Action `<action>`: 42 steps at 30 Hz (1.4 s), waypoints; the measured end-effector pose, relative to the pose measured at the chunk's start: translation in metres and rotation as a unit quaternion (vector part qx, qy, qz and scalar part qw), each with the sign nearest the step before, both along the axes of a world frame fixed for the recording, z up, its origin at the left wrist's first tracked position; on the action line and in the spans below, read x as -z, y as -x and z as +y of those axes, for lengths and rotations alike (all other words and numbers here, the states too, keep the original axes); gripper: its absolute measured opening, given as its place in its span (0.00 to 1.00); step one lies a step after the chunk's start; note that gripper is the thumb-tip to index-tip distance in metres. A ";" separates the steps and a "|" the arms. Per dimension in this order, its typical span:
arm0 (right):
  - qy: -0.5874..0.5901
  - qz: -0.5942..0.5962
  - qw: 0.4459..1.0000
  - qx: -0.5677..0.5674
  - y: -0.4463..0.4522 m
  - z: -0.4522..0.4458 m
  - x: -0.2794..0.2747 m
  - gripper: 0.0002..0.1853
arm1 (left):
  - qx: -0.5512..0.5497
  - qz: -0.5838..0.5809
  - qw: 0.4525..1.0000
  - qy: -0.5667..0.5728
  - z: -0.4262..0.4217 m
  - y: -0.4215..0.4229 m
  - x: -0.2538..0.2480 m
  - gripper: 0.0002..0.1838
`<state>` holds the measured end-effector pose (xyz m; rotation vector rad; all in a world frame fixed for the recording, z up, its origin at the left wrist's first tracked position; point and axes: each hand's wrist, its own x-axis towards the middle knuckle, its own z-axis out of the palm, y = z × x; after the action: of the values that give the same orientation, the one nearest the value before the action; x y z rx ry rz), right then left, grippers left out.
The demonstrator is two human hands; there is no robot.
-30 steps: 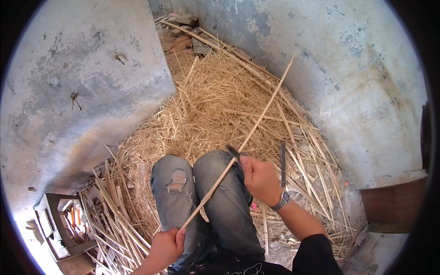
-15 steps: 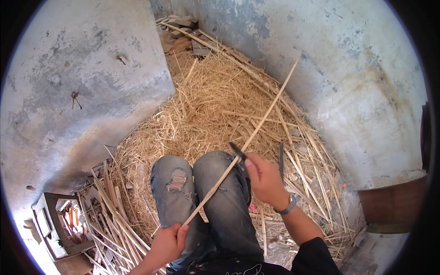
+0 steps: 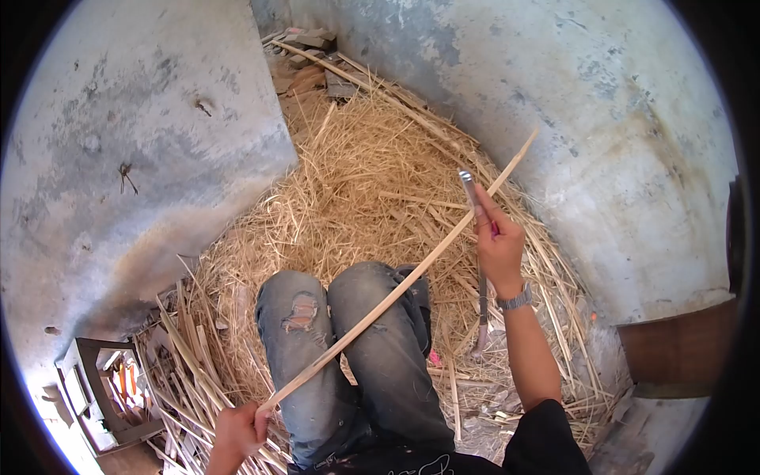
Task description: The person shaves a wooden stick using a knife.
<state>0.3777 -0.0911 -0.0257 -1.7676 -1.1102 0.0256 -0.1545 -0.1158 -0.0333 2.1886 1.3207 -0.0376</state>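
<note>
A long pale wooden strip (image 3: 396, 291) runs diagonally over my jeans, from the lower left to the upper right. My left hand (image 3: 240, 430) is closed round its lower end, beside my left thigh. Near the strip's upper part, my right hand (image 3: 499, 244) grips a knife (image 3: 469, 190) whose shiny metal blade points up and lies against or just beside the strip. Part of the knife's handle is hidden in my fingers. A watch is on my right wrist.
Straw-like shavings (image 3: 356, 174) cover the floor ahead. Long strips (image 3: 190, 348) are piled at the left, near a dark wooden frame (image 3: 115, 396). A dark tool (image 3: 483, 309) lies right of my knees. Walls (image 3: 617, 158) rise on both sides; bricks (image 3: 310, 38) sit at the back.
My right hand has moved up and away along the strip with the knife. My left hand has drawn the strip's lower end down and to the left.
</note>
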 end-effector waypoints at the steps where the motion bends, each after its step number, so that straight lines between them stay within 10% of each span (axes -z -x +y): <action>1: -0.001 0.000 1.000 0.000 -0.011 0.002 0.002 0.19 | 0.011 0.019 1.000 -0.010 0.000 0.012 0.004 0.20; 42: 0.104 0.005 0.951 -0.291 0.141 -0.058 0.008 0.30 | -0.029 -0.052 0.989 0.136 0.008 -0.128 -0.037 0.28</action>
<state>0.2367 -0.1493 -0.0337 -1.5546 -1.6344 0.5246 -0.0267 -0.1074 0.0042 1.8958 1.2422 -0.0756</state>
